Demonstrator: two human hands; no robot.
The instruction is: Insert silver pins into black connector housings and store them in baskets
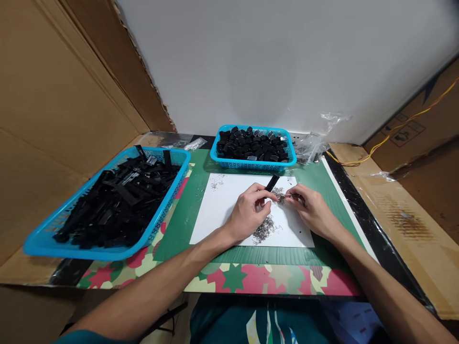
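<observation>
My left hand (251, 210) is closed around a flat black plastic piece (273, 182), whose upper end sticks out above the fingers. Close by on the right, my right hand (309, 205) has its thumb and fingers pinched together over a small heap of fine metal pieces (278, 195). Whatever is in that pinch is too small to make out. Below the left hand lies a larger pile of thin, bent wire-like metal pieces (264, 229). Both piles rest on a white sheet (215, 220).
A blue basket (158, 224) of long black plastic parts stands at left. Behind the sheet, another blue basket (251, 165) holds small black parts. Clear plastic bags (311, 145) lie at back right. Cardboard walls (53, 95) flank the green mat (179, 229); a yellow cable (380, 143) hangs right.
</observation>
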